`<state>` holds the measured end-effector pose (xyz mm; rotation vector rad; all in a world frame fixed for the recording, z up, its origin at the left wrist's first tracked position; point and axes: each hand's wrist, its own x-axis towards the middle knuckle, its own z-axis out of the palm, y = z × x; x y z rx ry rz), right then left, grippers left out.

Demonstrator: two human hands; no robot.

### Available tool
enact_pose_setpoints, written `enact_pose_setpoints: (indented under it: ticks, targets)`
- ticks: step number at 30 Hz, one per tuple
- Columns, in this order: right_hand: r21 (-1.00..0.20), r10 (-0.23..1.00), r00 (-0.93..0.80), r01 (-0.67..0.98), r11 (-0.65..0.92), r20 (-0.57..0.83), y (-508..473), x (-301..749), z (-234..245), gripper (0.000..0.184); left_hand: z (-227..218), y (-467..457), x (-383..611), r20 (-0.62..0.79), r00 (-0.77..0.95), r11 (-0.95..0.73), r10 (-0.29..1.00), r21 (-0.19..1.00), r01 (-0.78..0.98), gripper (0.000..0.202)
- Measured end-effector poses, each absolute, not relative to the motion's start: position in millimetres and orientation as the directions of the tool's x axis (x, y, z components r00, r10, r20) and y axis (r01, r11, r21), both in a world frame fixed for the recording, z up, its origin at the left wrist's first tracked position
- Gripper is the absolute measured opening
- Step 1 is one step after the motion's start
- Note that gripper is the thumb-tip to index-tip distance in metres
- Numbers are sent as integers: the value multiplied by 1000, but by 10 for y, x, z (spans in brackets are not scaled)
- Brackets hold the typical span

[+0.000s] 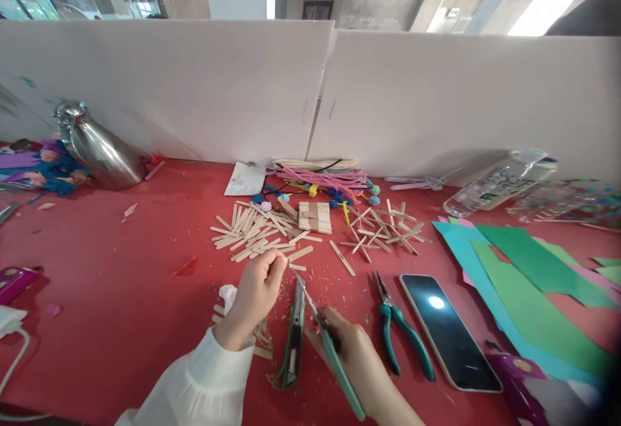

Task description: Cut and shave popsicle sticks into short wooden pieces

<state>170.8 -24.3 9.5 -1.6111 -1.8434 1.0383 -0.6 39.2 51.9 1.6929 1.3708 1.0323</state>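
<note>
My left hand is closed in a pinch, its thumb and forefinger on a small pale piece, apparently a bit of wooden stick, mostly hidden by the fingers. My right hand grips a green-handled knife, its narrow metal blade pointing up to the left fingertips. Between the hands a utility knife with a green loop lies on the red table. Wood shavings are scattered around it. Just beyond my left hand spreads a pile of loose craft sticks, beside a bound bundle of sticks.
Right of my hands lie green-handled pliers, a phone and coloured paper. Joined stick shapes and pink pipe cleaners sit farther back. A steel jug and plastic bottle stand near the white partition.
</note>
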Motion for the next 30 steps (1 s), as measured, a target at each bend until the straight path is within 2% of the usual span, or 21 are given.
enact_pose_setpoints:
  ticks: [3, 5, 8, 10, 13, 15, 17, 19, 20, 22, 23, 25, 27, 29, 30]
  targets:
    - [-657, 991, -126, 751, 72, -36, -219, 1731, 82, 21, 473, 385, 35, 174, 61, -183, 983, 889, 420, 29]
    - [-635, 993, -117, 767, 94, 6, -189, 1729, 124, 22, 444, 389, 50, 193, 20, -186, 981, 904, 385, 30]
    - [-796, 973, -209, 604, 46, -103, -136, 1695, 249, 18, 399, 415, 51, 189, -16, -178, 982, 948, 266, 30]
    - [-894, 911, -319, 435, -105, -261, -100, 1675, 335, 25, 372, 440, 41, 166, -21, -160, 986, 970, 186, 31]
    - [-907, 825, -415, 338, -251, -383, -53, 1676, 388, 34, 350, 472, 24, 144, -24, -139, 989, 979, 148, 32]
    - [-901, 846, -398, 388, -195, -354, -37, 1689, 355, 32, 350, 481, 19, 157, -29, -149, 987, 972, 181, 32]
    - [-829, 923, -298, 557, -41, -245, -42, 1702, 281, 24, 356, 479, 23, 190, -38, -175, 981, 952, 250, 32]
    - [-636, 980, -187, 765, 103, -66, -66, 1709, 191, 17, 362, 469, 35, 215, -49, -187, 975, 924, 335, 31]
    - [-529, 987, -162, 836, 146, 16, -82, 1709, 151, 20, 365, 464, 42, 219, -57, -183, 974, 910, 372, 30]
    - [-385, 982, -147, 905, 182, 118, -110, 1705, 99, 27, 366, 455, 54, 212, -67, -164, 975, 892, 421, 29]
    - [-369, 980, -143, 911, 184, 136, -119, 1701, 91, 28, 364, 454, 59, 208, -72, -158, 976, 889, 431, 28]
    - [-468, 988, -125, 871, 151, 87, -123, 1692, 115, 20, 353, 456, 62, 210, -72, -163, 975, 897, 410, 28]
    - [-709, 982, -168, 703, 57, -88, -112, 1691, 181, 15, 333, 459, 60, 199, -64, -166, 978, 925, 342, 30]
    - [-887, 905, -308, 440, -137, -292, -94, 1702, 262, 28, 312, 460, 59, 167, -49, -148, 985, 953, 263, 32]
    - [-910, 854, -373, 340, -237, -362, -85, 1712, 298, 34, 304, 459, 60, 148, -40, -134, 988, 963, 236, 32]
